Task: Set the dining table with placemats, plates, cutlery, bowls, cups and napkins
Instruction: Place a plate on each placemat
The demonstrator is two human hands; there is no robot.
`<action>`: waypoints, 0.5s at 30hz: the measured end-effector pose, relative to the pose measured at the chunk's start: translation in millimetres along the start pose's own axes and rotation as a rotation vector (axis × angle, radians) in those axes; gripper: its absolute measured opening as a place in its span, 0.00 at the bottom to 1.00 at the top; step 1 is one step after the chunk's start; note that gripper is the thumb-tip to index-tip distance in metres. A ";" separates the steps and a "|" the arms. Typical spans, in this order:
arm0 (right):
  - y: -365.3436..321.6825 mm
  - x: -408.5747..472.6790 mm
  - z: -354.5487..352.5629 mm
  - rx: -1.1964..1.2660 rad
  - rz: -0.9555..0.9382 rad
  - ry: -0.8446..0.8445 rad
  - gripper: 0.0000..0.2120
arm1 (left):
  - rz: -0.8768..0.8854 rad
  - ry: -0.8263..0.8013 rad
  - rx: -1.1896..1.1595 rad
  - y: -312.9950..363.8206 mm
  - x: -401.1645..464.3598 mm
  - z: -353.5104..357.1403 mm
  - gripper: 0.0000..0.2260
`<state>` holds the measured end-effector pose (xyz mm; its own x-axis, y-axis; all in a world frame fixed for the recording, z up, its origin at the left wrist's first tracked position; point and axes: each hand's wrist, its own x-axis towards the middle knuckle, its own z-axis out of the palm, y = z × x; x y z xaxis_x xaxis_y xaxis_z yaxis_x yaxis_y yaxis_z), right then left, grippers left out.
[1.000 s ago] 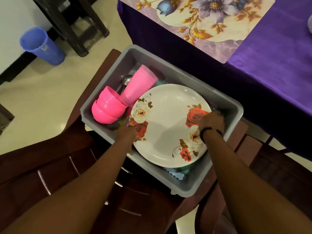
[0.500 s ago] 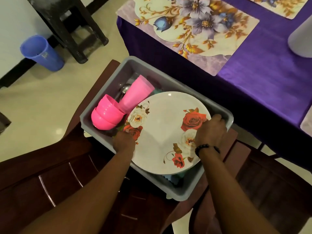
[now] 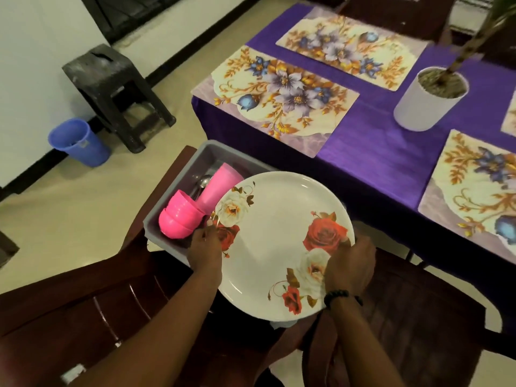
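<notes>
Both hands, left hand (image 3: 205, 251) and right hand (image 3: 350, 268), grip opposite rims of a rose-patterned plate (image 3: 279, 247) above the grey tub (image 3: 178, 174); floral placemats (image 3: 275, 97) already laid, pink bowls (image 3: 178, 217), cups unplaced.

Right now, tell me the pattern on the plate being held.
White plate with red and white roses, head view.

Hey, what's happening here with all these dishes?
A person is setting a dining table. Both hands, left hand and right hand, grip opposite edges of a round white plate with rose prints, held above a grey plastic tub on a chair. Pink plastic bowls and a pink cup sit in the tub. Floral placemats already lie on the purple tablecloth, bare of dishes.
</notes>
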<state>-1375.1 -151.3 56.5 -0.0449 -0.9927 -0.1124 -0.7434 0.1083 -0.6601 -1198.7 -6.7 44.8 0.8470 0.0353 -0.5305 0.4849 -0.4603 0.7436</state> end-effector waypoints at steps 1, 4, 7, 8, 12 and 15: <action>-0.8 -4.3 -9.2 0.012 0.014 0.027 0.11 | 0.030 -0.023 0.005 7.0 -8.7 -3.4 0.16; -4.9 -17.1 -37.0 0.043 0.064 0.082 0.12 | 0.103 -0.086 0.025 25.1 -32.5 -14.0 0.13; -12.9 -32.9 -61.2 0.049 0.076 0.114 0.12 | 0.167 -0.093 0.027 42.4 -51.1 -27.5 0.15; -17.4 -39.3 -67.7 0.042 0.060 0.107 0.13 | 0.183 -0.092 0.016 50.3 -58.7 -35.9 0.16; -43.8 -65.2 -87.6 -0.041 0.027 0.035 0.15 | 0.202 -0.088 -0.012 74.6 -68.2 -74.1 0.19; -74.8 -90.0 -98.7 -0.043 0.040 -0.013 0.15 | 0.208 -0.099 -0.038 90.8 -67.1 -115.5 0.17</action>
<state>-1381.4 -75.4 189.4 -0.0660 -0.9868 -0.1479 -0.7689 0.1448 -0.6227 -1186.3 51.7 194.9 0.9051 -0.1446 -0.3999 0.3115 -0.4146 0.8550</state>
